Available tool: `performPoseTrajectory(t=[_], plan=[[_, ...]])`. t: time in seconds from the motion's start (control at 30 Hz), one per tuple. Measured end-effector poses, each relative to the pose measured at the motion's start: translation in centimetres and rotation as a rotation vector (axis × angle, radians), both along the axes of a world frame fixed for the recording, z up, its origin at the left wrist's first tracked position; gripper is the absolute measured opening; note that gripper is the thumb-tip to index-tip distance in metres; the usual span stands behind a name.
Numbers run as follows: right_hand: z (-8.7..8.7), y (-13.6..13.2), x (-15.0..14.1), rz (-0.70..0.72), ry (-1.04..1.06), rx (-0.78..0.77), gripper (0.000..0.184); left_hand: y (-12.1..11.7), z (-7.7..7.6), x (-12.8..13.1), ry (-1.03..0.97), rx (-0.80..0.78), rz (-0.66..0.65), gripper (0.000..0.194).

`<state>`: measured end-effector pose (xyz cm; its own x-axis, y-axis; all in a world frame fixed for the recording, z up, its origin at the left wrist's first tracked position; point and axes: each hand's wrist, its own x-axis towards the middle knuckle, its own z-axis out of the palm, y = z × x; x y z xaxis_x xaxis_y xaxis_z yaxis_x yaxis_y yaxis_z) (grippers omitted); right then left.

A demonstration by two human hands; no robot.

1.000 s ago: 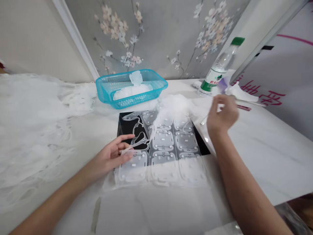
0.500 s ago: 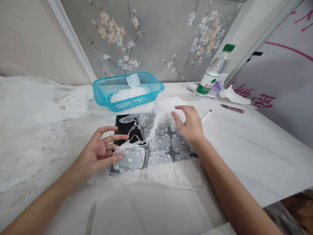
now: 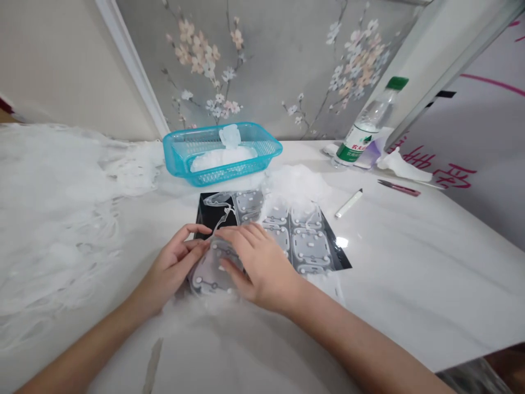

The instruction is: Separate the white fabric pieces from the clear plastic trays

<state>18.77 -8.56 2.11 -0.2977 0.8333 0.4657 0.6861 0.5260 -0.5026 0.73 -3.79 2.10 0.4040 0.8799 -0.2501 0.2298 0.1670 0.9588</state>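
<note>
A translucent plastic sheet (image 3: 310, 246), cut into rounded-square panels with small white dots and slots, lies over a black board (image 3: 219, 218). At its near-left panel, my left hand (image 3: 180, 260) has thumb and fingers closed on the edge of the plastic sheet. My right hand (image 3: 262, 262) reaches across the same panel, its index fingertip close to the left fingertips. A gap shows between its thumb and fingers. Thin cut-out strips (image 3: 225, 216) curl over the bare black corner. Beyond the hands, a white fluffy-looking heap of thin scraps (image 3: 297, 186) rests on the sheet's far edge.
A blue basket (image 3: 172, 156) holding white translucent pieces stands at the back. Left is a large pile of white scraps (image 3: 53, 213). On the right are a white pen-like tool (image 3: 349, 203), pink-handled tweezers (image 3: 400, 188), a water bottle (image 3: 363, 134) and crumpled white paper (image 3: 404, 166).
My right hand has moved left and nearer, from the white heap to the near-left panel. My left hand's fingers have closed from spread to a pinch. The view has shifted slightly.
</note>
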Motion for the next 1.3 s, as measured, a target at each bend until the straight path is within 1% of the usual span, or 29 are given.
performPoseTrajectory(t=[0.07,0.13,0.2,0.23,0.3,0.37,0.4,0.43,0.47,0.6,0.67,0.73,0.8,0.87,1.0,1.1,1.23,1.3], plan=[[-0.6,0.0,-0.5,-0.002,0.015,-0.096,0.034,0.2,0.1,-0.1,-0.012,-0.021,0.035,0.034],[-1.2,0.2,-0.4,-0.002,0.072,-0.164,0.034,0.3,0.2,-0.2,-0.003,-0.027,0.039,0.032],[-1.4,0.4,0.0,-0.01,0.129,-0.171,0.031,0.3,0.3,-0.2,0.005,-0.035,0.023,0.033],[-1.5,0.4,0.2,-0.015,0.155,-0.146,0.028,0.2,0.3,-0.2,0.004,-0.041,0.001,0.036],[-1.4,0.4,0.5,-0.045,0.202,-0.063,0.02,-0.1,0.5,-0.2,0.005,-0.034,-0.061,0.052],[-1.4,0.3,0.6,-0.112,0.247,0.018,0.013,-0.6,0.7,0.0,0.018,-0.002,-0.123,0.077],[-1.4,0.3,0.6,-0.15,0.262,0.048,0.011,-0.8,0.8,0.1,0.026,0.016,-0.138,0.085],[-1.5,0.4,0.6,-0.18,0.269,0.07,0.01,-1.0,0.8,0.1,0.034,0.03,-0.142,0.088],[-1.5,0.4,0.6,-0.195,0.268,0.08,0.01,-1.2,0.9,0.2,0.039,0.035,-0.144,0.086],[-1.4,0.6,0.7,-0.177,0.193,0.092,0.017,-1.1,1.3,0.3,0.008,0.026,-0.146,0.07],[-0.9,0.5,0.8,-0.157,0.143,0.117,0.014,-0.8,1.3,0.3,0.011,0.005,-0.152,0.066],[-0.4,0.4,0.7,-0.057,0.099,0.111,0.01,-0.4,1.1,0.1,0.02,-0.018,-0.163,0.063],[0.0,0.1,0.5,0.07,0.066,0.054,0.017,-0.1,0.9,0.0,0.029,-0.018,-0.155,0.06],[0.0,-0.2,0.2,0.113,0.057,-0.011,0.019,0.0,0.6,-0.2,0.043,0.015,-0.139,0.057],[-0.5,-0.4,-0.2,0.072,0.156,-0.111,0.012,0.1,0.2,-0.4,0.032,0.087,-0.157,0.053],[-0.8,-0.4,-0.2,0.064,0.231,-0.154,0.011,0.1,0.2,-0.4,0.049,0.109,-0.156,0.049],[-0.7,-0.2,-0.2,0.017,0.373,-0.32,0.011,-0.3,0.4,-0.2,0.096,0.15,-0.154,0.046],[-0.6,-0.2,-0.2,0.022,0.33,-0.346,0.011,-0.8,0.5,0.0,0.12,0.201,-0.132,0.041]])
